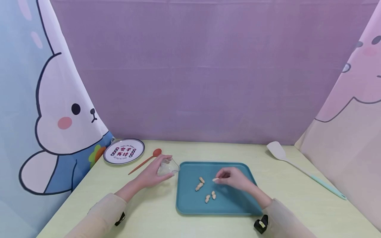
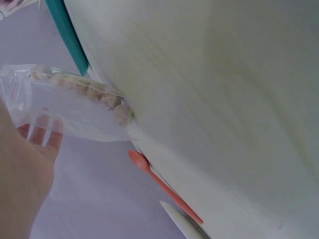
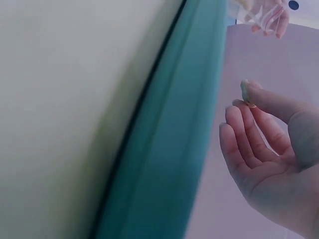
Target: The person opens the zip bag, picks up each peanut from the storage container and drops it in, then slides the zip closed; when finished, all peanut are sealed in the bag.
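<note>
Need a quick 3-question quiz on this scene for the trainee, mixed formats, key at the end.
1. In the head view, how many peanuts lie on the teal tray?
2. What does the left hand hold?
a) a plate
b) a clear bag
c) a spatula
3. True or false: the red spoon lies outside the tray.

Key: 1. Four; 2. b; 3. True.
</note>
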`<action>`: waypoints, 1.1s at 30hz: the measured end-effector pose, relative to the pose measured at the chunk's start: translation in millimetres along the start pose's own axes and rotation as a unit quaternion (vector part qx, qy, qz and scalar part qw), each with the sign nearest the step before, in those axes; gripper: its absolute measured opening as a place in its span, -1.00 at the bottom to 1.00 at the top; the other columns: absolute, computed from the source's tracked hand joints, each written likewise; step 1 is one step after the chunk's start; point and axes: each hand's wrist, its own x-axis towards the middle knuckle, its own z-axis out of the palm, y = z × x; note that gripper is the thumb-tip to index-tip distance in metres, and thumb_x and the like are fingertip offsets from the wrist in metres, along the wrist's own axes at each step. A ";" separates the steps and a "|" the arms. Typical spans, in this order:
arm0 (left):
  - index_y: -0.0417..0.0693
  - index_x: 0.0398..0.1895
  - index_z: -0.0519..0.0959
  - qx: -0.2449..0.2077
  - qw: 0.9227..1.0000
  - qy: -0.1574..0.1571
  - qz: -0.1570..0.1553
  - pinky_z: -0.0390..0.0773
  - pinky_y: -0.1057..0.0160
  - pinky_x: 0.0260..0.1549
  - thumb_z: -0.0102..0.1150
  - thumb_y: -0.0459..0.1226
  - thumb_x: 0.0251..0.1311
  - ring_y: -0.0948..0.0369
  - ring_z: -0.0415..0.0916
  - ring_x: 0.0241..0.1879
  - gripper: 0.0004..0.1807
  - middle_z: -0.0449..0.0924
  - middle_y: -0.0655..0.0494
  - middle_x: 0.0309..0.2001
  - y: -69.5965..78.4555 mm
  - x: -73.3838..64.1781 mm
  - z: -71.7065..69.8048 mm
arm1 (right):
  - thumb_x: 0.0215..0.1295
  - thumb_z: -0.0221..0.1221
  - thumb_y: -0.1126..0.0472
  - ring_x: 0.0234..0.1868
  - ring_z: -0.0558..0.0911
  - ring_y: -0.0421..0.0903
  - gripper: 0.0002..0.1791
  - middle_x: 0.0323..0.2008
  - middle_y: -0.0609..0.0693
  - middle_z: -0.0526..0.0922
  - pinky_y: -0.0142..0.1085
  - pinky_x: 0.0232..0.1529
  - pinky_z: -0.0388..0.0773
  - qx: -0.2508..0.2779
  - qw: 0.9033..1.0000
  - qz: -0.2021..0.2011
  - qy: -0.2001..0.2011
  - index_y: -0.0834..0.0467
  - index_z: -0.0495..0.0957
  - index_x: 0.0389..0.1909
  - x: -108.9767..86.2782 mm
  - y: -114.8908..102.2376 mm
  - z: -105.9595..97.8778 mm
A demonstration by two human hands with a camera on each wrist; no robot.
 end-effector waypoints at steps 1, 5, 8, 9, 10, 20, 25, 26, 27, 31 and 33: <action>-0.11 0.26 0.31 -0.001 1.000 0.000 -0.001 0.47 0.04 0.09 0.29 0.02 0.07 0.18 0.42 0.10 -0.26 0.46 0.13 0.12 0.2 -0.1 -0.2 | 0.18 0.25 0.02 -0.40 0.56 -0.22 -0.85 -0.41 -0.13 0.63 -0.37 -0.42 0.51 0.005 1.000 -0.002 0.001 0.00 0.62 -0.32 1.9 -1.4 1.1; -0.10 0.26 0.31 -0.003 1.000 -0.001 0.000 0.46 0.04 0.09 0.27 0.04 0.08 0.18 0.42 0.10 -0.26 0.46 0.12 0.12 0.5 -0.2 -0.7 | 0.20 0.23 0.00 -0.34 0.59 -0.17 -0.83 -0.37 -0.11 0.65 -0.34 -0.36 0.54 0.018 1.000 -0.014 0.003 0.00 0.62 -0.29 11.0 -8.1 6.0; -0.09 0.26 0.30 0.000 1.000 -0.001 0.001 0.47 0.05 0.08 0.27 0.05 0.08 0.19 0.42 0.09 -0.26 0.46 0.13 0.12 0.2 0.0 -1.1 | 0.23 0.20 0.02 -0.29 0.62 -0.08 -0.81 -0.33 -0.07 0.67 -0.27 -0.31 0.57 0.038 0.999 -0.023 0.002 0.03 0.63 -0.24 18.2 -18.3 8.6; -0.09 0.26 0.30 0.001 1.000 -0.001 0.001 0.47 0.05 0.08 0.27 0.04 0.08 0.19 0.42 0.09 -0.26 0.46 0.13 0.12 -0.1 0.0 -1.2 | 0.24 0.19 0.04 -0.28 0.63 -0.05 -0.80 -0.31 -0.05 0.67 -0.25 -0.29 0.58 0.046 0.998 -0.030 0.004 0.05 0.62 -0.22 20.3 -23.1 9.2; -0.09 0.26 0.30 0.002 1.000 -0.001 0.001 0.47 0.05 0.08 0.28 0.04 0.08 0.18 0.42 0.09 -0.27 0.46 0.13 0.12 -0.3 0.1 -1.4 | 0.25 0.19 0.07 -0.26 0.63 -0.02 -0.79 -0.30 -0.01 0.68 -0.21 -0.26 0.59 0.055 0.998 -0.036 0.006 0.09 0.63 -0.20 22.5 -29.8 9.6; -0.07 0.28 0.29 0.000 1.000 -0.006 -0.007 0.46 0.05 0.11 0.27 0.05 0.07 0.19 0.41 0.10 -0.25 0.44 0.12 0.13 0.0 2.8 -0.4 | 0.23 0.21 0.15 -0.21 0.64 -0.05 -0.74 -0.18 0.09 0.68 -0.35 -0.22 0.59 0.114 0.989 -0.064 0.070 0.16 0.63 -0.10 57.0 -73.1 30.1; -0.10 0.27 0.30 -0.004 1.000 -0.006 -0.002 0.43 0.04 0.14 0.29 0.02 0.06 0.17 0.41 0.12 -0.25 0.44 0.09 0.14 1.4 2.8 -0.4 | 0.21 0.24 0.13 -0.23 0.64 -0.04 -0.75 -0.20 0.07 0.69 -0.39 -0.23 0.58 0.124 0.986 -0.082 0.073 0.13 0.63 -0.12 70.0 -80.8 42.1; -0.10 0.27 0.30 -0.002 1.000 -0.007 -0.001 0.43 0.05 0.14 0.30 0.02 0.06 0.17 0.41 0.12 -0.26 0.44 0.09 0.14 1.1 2.7 -0.3 | 0.21 0.23 0.16 -0.23 0.64 -0.01 -0.75 -0.21 0.11 0.68 -0.39 -0.24 0.59 0.125 0.986 -0.085 0.072 0.17 0.63 -0.12 69.2 -87.4 42.6; -0.10 0.27 0.30 -0.002 1.000 -0.007 0.000 0.43 0.05 0.14 0.30 0.01 0.06 0.17 0.40 0.12 -0.26 0.44 0.09 0.14 1.0 2.4 -0.2 | 0.22 0.23 0.18 -0.23 0.64 0.02 -0.75 -0.22 0.14 0.68 -0.40 -0.25 0.58 0.125 0.986 -0.089 0.069 0.20 0.62 -0.13 68.1 -94.0 42.9; -0.07 0.26 0.30 0.000 1.000 -0.008 -0.005 0.43 0.06 0.14 0.30 0.02 0.06 0.17 0.39 0.13 -0.26 0.43 0.09 0.14 0.5 1.6 0.5 | 0.22 0.22 0.27 -0.23 0.63 0.09 -0.76 -0.24 0.21 0.66 -0.44 -0.27 0.56 0.122 0.987 -0.085 0.063 0.30 0.60 -0.14 66.7 -115.1 46.5; -0.08 0.26 0.30 0.001 1.000 -0.006 -0.003 0.43 0.04 0.13 0.30 0.03 0.06 0.16 0.39 0.14 -0.26 0.43 0.08 0.15 0.8 1.2 0.9 | 0.21 0.22 0.27 -0.23 0.63 0.09 -0.75 -0.24 0.21 0.66 -0.46 -0.29 0.56 0.124 0.987 -0.084 0.064 0.31 0.60 -0.13 72.1 -113.6 52.4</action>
